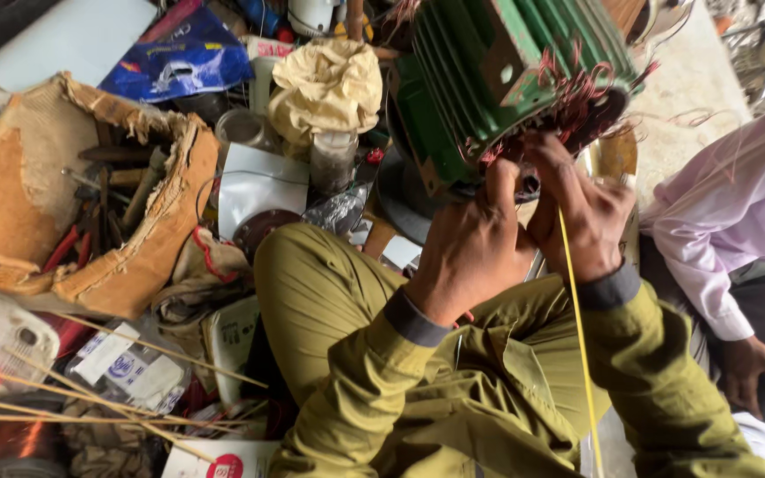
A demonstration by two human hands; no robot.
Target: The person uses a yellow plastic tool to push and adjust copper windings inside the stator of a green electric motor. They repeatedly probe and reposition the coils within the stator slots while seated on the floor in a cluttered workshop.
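Up close, both hands work at the green motor (498,80) — left hand (471,252) pinching its copper windings (577,97), right hand (582,217) curled around a thin yellow strip (577,327).

One green motor (489,80); two hands (524,239); one cardboard box (64,195).
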